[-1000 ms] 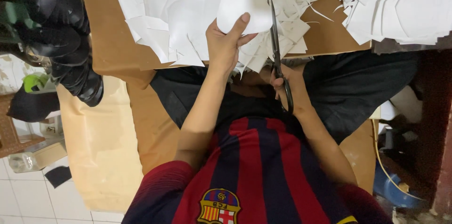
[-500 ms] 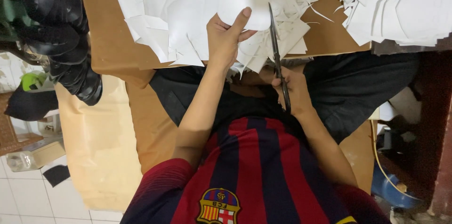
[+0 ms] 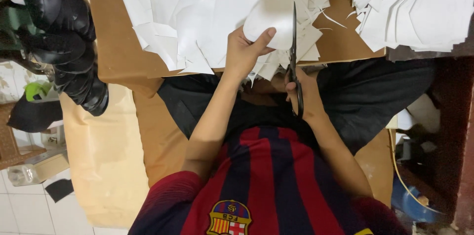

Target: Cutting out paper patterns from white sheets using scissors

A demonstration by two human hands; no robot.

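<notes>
My left hand (image 3: 244,50) grips a rounded white paper piece (image 3: 270,20), thumb on top, above a heap of white paper offcuts (image 3: 197,13). My right hand (image 3: 307,94) holds black scissors (image 3: 294,52) by the handles. The blades point away from me and run along the right edge of the paper piece. Both hands work just past the near edge of a brown cardboard sheet (image 3: 111,52).
A second stack of white cut sheets (image 3: 414,8) lies at the upper right. Shiny black padded items (image 3: 64,32) hang at the left. A beige cushioned surface (image 3: 103,156) lies below them. A blue object and a yellow cord (image 3: 410,190) sit at the lower right.
My left hand has turned the paper piece slightly, and the scissors have shifted a little along its edge. Nothing else has moved.
</notes>
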